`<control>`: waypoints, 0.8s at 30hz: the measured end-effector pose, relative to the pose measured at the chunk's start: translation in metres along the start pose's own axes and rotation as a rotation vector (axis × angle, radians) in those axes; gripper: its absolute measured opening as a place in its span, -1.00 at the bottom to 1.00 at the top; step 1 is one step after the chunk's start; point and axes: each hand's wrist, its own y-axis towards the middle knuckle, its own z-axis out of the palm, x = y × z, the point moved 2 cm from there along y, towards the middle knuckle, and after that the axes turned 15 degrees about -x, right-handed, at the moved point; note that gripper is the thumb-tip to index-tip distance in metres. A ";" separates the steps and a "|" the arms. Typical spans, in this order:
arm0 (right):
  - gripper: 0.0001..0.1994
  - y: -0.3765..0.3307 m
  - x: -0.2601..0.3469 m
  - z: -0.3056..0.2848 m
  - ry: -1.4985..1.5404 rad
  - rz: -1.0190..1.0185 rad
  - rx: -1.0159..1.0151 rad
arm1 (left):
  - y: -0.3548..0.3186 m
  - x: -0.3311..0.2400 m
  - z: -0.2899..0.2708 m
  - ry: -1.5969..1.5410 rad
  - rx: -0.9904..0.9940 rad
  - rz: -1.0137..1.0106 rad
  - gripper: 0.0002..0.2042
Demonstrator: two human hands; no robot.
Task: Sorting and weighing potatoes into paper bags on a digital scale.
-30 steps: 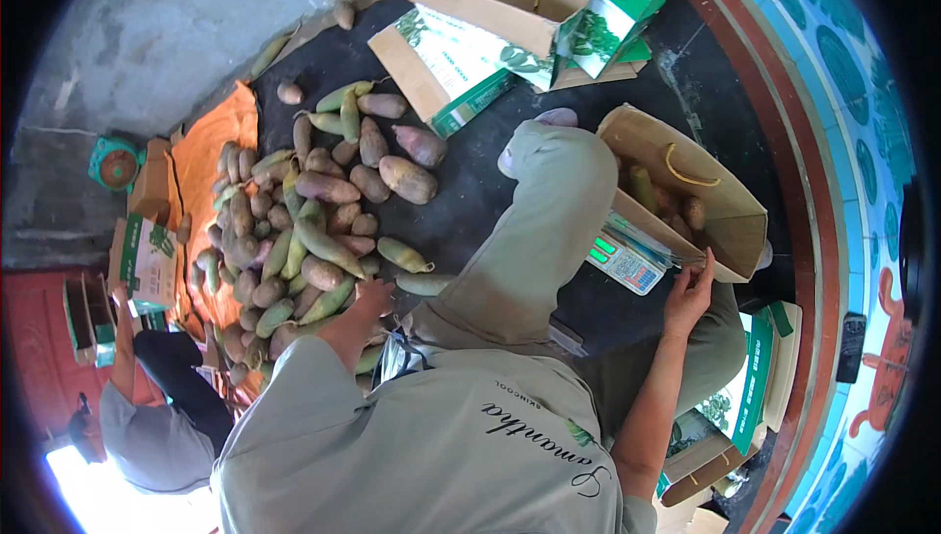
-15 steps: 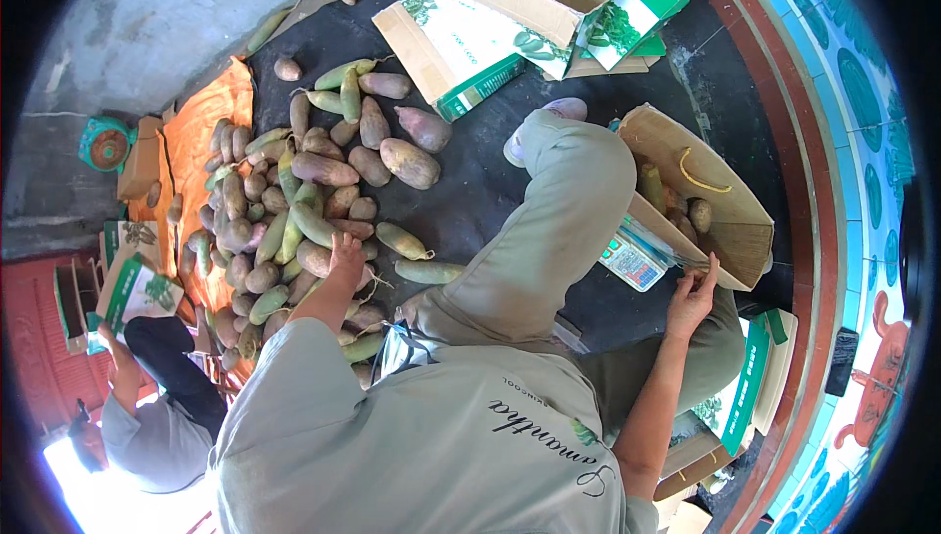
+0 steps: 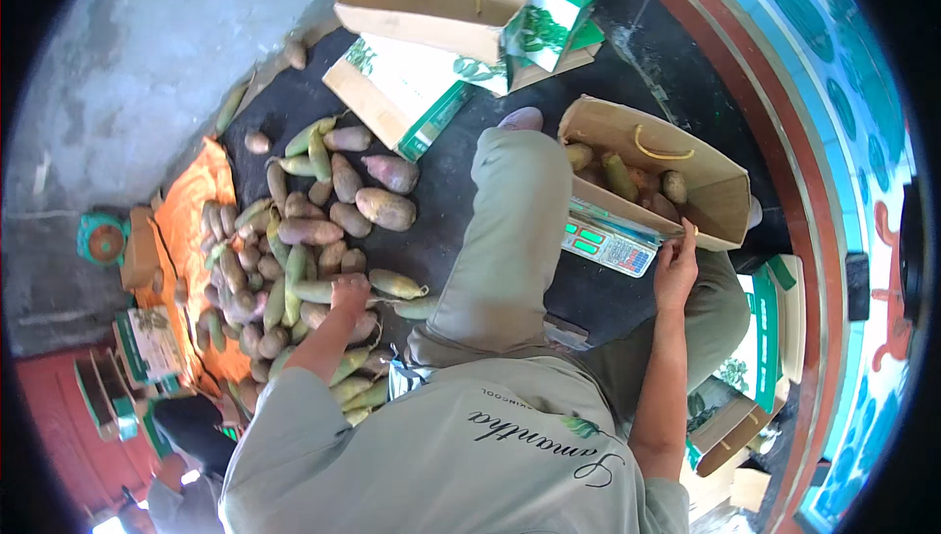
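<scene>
**On the dark mat: bag part filled on the scale, big pile left**

Down on the black mat (image 3: 461,191) I see the left hand (image 3: 350,292) pressed into the heap of sweet potatoes (image 3: 294,269), fingers curled down onto one tuber; I cannot tell if it is really clamped or just resting. The right hand (image 3: 676,269) is at the near rim of the brown paper bag (image 3: 711,191), fingertips pinched on or touching the edge, grip not clear. That bag sits on the digital scale (image 3: 610,243) and already holds several tubers, so I judge the filling started but not finished: most of the pile is still loose on the mat and the orange cloth (image 3: 191,230).

Around: more empty cartons and bags with green print (image 3: 441,34) at the far side of the mat, a small green scale (image 3: 103,238) on the concrete to the left, another person's dark head (image 3: 191,426) low left. My own bent knee (image 3: 515,211) lies between pile and bag, so any carry from left to right goes over or around the leg.
</scene>
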 end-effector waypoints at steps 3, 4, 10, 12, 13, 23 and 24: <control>-0.52 0.000 0.002 0.001 0.003 0.055 0.003 | 0.025 0.018 -0.015 -0.116 -0.156 -0.138 -0.70; -0.51 -0.002 0.000 -0.002 0.017 0.098 0.008 | 0.033 0.016 -0.040 -0.201 -0.169 -0.267 -0.75; -0.52 0.000 0.003 -0.007 0.005 0.083 0.012 | 0.058 0.063 -0.090 -0.505 -0.435 -0.737 -0.66; -0.50 0.000 0.003 -0.007 0.020 0.053 0.030 | 0.066 0.080 -0.103 -0.699 -0.625 -0.906 -0.62; -0.50 -0.001 0.000 -0.007 0.022 0.068 0.011 | 0.074 0.078 -0.120 -0.693 -0.638 -0.886 -0.62; -0.53 0.002 0.002 -0.010 0.033 0.044 0.045 | 0.084 0.015 -0.379 -2.165 -1.008 -0.392 -0.68; -0.52 0.002 0.002 -0.010 0.036 0.033 0.046 | 0.088 0.003 -0.392 -2.228 -0.921 -0.359 -0.68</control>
